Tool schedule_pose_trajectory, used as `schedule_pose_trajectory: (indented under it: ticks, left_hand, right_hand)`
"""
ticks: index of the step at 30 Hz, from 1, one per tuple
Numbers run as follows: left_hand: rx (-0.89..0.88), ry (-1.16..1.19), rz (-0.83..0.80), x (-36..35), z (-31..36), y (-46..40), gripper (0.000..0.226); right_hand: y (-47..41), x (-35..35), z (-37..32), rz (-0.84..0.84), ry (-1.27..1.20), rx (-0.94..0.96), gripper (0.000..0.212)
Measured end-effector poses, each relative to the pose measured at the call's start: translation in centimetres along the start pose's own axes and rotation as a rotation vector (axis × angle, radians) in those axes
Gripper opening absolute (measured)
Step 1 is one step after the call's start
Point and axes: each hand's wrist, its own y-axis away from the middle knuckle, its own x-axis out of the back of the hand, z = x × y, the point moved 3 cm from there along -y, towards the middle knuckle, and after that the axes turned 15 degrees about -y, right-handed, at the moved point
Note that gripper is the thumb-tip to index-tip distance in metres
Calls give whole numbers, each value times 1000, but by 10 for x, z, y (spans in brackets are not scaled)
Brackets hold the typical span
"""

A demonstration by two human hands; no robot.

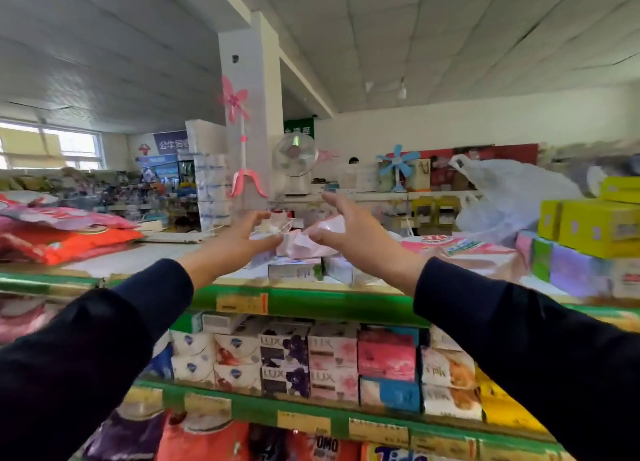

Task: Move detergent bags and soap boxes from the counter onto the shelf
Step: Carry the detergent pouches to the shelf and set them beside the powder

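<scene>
1. Both arms, in dark sleeves, reach forward over the top of a green-edged shelf (311,301) toward the frame centre.
2. Left hand (242,233): fingers spread and lightly curved, thumb low; grip wide. Fingertips sit at or just beside a crumpled pale pink wrapper (304,240). Motion blur here; contact probable, but I cannot tell for certain.
3. Right hand (349,225): fingers fanned, thumb pointing toward the left hand; grip wide. The thumb and lower fingers meet the same wrapper on its 3 o'clock side.
4. The wrapper lies between the two hands, on top of two small soap boxes (296,270) standing side by side on the white tabletop (138,256) above the shelf.
5. Detergent bags (65,239), orange-red with a pink one stacked on top, lie flat on the tabletop at 9 o'clock of the hands, well apart from them.
6. A pink-and-white detergent bag (471,252) lies at 3 o'clock, just beside the right wrist.
7. Yellow cartons (595,225) are stacked on pastel boxes at the far 3 o'clock edge; a translucent plastic bag (509,197) stands behind them.
8. Shelf tier at 6 o'clock of the hands: rows of stacked soap boxes, among them purple and pink Lux boxes (308,363); bagged detergent on the tier beneath.
9. Background at 12 o'clock: white pillar (251,114), pink flower-shaped fan (235,100), small round fan (294,155).
</scene>
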Motion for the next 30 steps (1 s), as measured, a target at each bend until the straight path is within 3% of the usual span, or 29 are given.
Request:
schedule_pose_trajectory:
  ticks: [7, 14, 16, 19, 22, 24, 26, 30]
  left_hand:
    - [5, -151, -78, -16, -6, -92, 57]
    - [14, -286, -250, -47, -26, -149, 64]
    - [17, -366, -277, -55, -30, -158, 50]
    - [15, -550, -220, -61, -33, -160, 28]
    - [14, -617, -63, -57, -25, -162, 30]
    - [13, -644, -82, -53, -20, -163, 36]
    - [26, -649, -124, -51, -15, -161, 37]
    - [50, -716, -141, -51, -5, -159, 38]
  right_hand:
    - [-23, 73, 40, 121, 131, -200, 70]
    - [-25, 146, 74, 87, 299, -422, 59]
    - [-23, 165, 84, 36, 412, -491, 60]
    - [-22, 181, 101, -97, 572, -588, 59]
    - [-22, 196, 120, -149, 693, -673, 65]
    - [-23, 199, 131, -188, 735, -724, 70]
    - [-24, 198, 137, -201, 740, -722, 68]
    - [-38, 195, 139, -59, 704, -448, 40]
